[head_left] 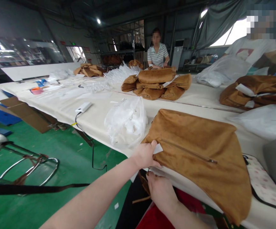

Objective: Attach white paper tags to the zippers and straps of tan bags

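Note:
A tan suede-like bag (195, 136) with a zipper lies at the table's near edge, its lower right part hanging over. My left hand (148, 155) grips the bag's left corner beside a small white tag (158, 149), thumb on top. Just below, under the table edge, my right hand (160, 187) has its fingers closed at a brown strap (144, 183) that hangs down; the exact grip is partly hidden.
On the white table (97, 122) lie a clear plastic bag (128, 122), a white power strip (83, 107) and stacked tan bags (155, 83). One person (157, 54) stands across the table, another (249, 47) at the right. A metal-ringed stool (54, 165) stands lower left.

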A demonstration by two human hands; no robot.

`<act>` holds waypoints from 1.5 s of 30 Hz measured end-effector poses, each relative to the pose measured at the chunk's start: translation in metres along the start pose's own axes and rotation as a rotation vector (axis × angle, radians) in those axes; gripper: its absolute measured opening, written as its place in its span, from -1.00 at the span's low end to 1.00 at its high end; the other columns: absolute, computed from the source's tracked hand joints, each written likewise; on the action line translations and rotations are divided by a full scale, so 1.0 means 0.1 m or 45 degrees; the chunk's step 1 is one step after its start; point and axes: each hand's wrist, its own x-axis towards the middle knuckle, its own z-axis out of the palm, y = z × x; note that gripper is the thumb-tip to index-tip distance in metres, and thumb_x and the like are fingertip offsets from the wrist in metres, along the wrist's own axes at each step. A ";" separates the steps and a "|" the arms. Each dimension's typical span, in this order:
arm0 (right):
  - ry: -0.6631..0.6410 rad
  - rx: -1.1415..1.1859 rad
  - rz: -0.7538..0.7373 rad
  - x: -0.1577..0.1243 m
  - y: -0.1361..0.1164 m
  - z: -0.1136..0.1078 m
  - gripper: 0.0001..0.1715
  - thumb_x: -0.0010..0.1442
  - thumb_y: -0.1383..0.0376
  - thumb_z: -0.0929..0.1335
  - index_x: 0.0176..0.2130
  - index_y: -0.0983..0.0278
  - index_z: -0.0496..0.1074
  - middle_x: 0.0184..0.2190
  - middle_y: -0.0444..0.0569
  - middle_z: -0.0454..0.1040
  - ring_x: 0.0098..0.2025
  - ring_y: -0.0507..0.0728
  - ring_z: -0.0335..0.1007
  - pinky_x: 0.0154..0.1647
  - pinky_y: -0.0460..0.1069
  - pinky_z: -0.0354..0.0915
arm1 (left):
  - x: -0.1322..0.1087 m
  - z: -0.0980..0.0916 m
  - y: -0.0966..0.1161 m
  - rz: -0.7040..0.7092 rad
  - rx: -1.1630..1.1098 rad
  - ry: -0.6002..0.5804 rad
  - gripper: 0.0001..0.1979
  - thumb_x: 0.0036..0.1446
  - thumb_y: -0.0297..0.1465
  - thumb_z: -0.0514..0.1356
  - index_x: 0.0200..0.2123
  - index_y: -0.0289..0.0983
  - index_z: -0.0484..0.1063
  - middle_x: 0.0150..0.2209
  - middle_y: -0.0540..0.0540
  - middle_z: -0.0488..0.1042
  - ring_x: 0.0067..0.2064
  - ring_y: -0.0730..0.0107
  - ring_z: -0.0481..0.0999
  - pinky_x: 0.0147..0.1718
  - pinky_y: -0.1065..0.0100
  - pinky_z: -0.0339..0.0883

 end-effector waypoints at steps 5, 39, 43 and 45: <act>0.103 0.271 0.158 -0.19 0.17 -0.05 -0.63 0.38 0.30 0.14 0.07 0.28 0.37 -0.28 0.07 0.62 -0.34 0.20 0.58 -0.34 0.00 0.41 | 0.00 -0.07 -0.05 0.092 0.032 -0.057 -0.10 -0.27 0.01 0.40 0.07 -0.29 0.16 -0.16 -0.28 0.55 -0.10 -0.12 0.56 -0.19 0.17 0.38; 0.269 1.244 0.298 -0.15 0.20 0.02 -0.67 0.25 0.17 0.23 -0.17 0.23 0.51 -0.24 0.05 0.61 -0.20 0.22 0.53 -0.12 0.06 0.38 | -0.86 0.57 -0.09 -0.410 -0.893 0.329 -0.67 0.03 -0.28 0.28 -0.15 -0.23 0.33 -0.21 -0.09 0.57 -0.17 0.23 0.55 -0.20 0.32 0.38; 0.276 1.103 0.285 -0.24 0.16 -0.18 -0.72 0.26 0.21 0.23 -0.20 0.18 0.50 -0.31 -0.04 0.61 -0.31 0.17 0.53 -0.25 0.00 0.36 | -0.94 0.51 -0.05 -0.338 -0.904 0.324 -0.70 0.10 -0.20 0.23 -0.17 -0.24 0.35 -0.23 -0.08 0.57 -0.21 0.26 0.55 -0.23 0.35 0.36; 0.279 1.053 0.262 -0.26 0.15 -0.25 -0.74 0.26 0.22 0.24 -0.22 0.16 0.50 -0.33 -0.08 0.61 -0.34 0.15 0.53 -0.27 -0.02 0.35 | -0.95 0.47 -0.03 -0.345 -0.892 0.320 -0.72 0.14 -0.17 0.19 -0.21 -0.25 0.37 -0.27 -0.08 0.57 -0.26 0.27 0.54 -0.27 0.36 0.35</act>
